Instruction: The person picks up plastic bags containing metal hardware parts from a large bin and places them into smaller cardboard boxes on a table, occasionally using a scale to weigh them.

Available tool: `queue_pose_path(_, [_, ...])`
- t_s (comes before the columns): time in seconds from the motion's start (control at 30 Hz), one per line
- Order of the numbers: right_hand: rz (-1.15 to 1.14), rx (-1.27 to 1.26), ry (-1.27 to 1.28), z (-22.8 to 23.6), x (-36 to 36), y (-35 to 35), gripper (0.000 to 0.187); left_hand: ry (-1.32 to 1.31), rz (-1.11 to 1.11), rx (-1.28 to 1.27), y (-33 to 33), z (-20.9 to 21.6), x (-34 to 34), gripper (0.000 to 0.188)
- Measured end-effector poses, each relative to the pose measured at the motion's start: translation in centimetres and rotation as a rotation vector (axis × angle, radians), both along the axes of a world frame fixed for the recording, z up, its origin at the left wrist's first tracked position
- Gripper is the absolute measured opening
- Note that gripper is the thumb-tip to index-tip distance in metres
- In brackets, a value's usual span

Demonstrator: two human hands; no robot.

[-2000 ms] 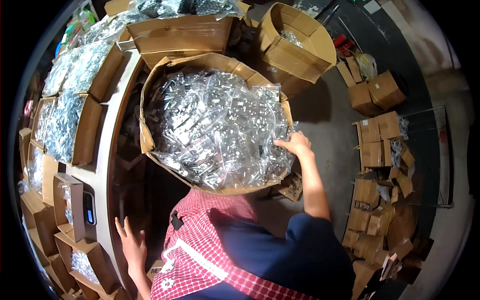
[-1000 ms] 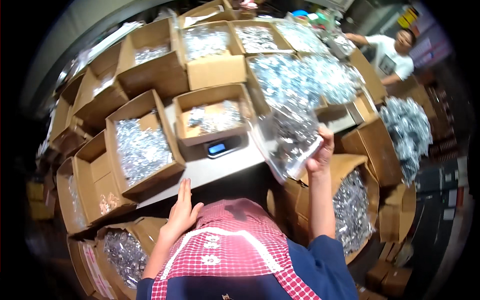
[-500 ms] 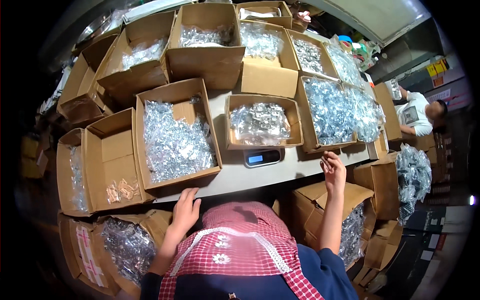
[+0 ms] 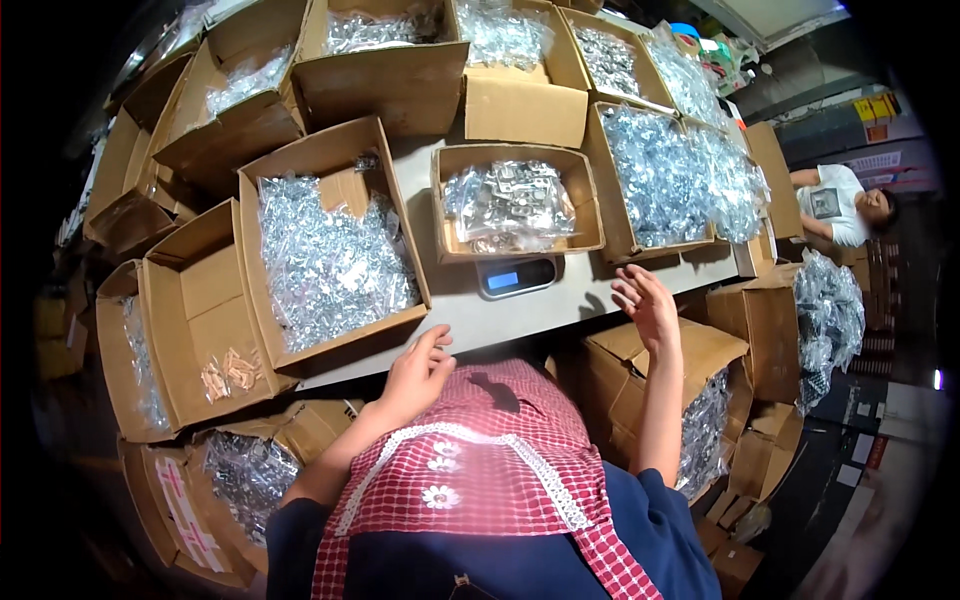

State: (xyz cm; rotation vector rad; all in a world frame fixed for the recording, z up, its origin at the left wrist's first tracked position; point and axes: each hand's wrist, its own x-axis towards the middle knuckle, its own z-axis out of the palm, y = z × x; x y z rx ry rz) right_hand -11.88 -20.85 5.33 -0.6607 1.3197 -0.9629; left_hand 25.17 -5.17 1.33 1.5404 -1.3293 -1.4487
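My left hand point(image 4: 418, 372) is over the near table edge, fingers loosely stretched and holding nothing. My right hand point(image 4: 648, 306) hovers empty in front of the right-hand carton, its fingers apart and slightly curled. Between and beyond them lies a digital scale point(image 4: 516, 278) with a lit display. A small cardboard box point(image 4: 592, 195) rests on it, holding a clear plastic bag of shiny metal parts point(image 4: 508, 200). Left of the scale is a large carton point(image 4: 365, 338) filled with small silvery metal pieces point(image 4: 335, 265). Clear bags of metal parts point(image 4: 655, 180) fill the right-hand carton.
More cartons of bagged parts line the back, including one wide box point(image 4: 385, 90). A carton at left point(image 4: 195, 260) holds a few tan pieces point(image 4: 232, 374). Below the grey table point(image 4: 470, 325), boxes stand on both sides of me. Another person point(image 4: 840, 207) is at far right.
My left hand has moved right and upward, away from the large carton's corner. The right hand has shifted slightly left and its fingers have spread. The view has shifted, too.
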Motion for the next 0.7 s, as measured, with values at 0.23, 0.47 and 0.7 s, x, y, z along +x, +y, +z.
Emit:
queue_pose_path(0.23, [0.196, 0.174, 0.157, -2.3, 2.8, -3.7, 0.105, 0.316, 0.164, 0.072, -3.5, -2.9, -4.6, 0.074])
queue_pose_path(0.47, [0.39, 0.116, 0.066, -2.0, 4.8, -6.7, 0.115, 0.179, 0.433, 0.109, -6.7, -4.4, -6.2, 0.103])
queue_pose_path(0.7, [0.369, 0.152, -0.044, -3.9, 5.0, -10.2, 0.118, 0.395, 0.811, 0.081, -10.8, -3.6, -6.7, 0.093])
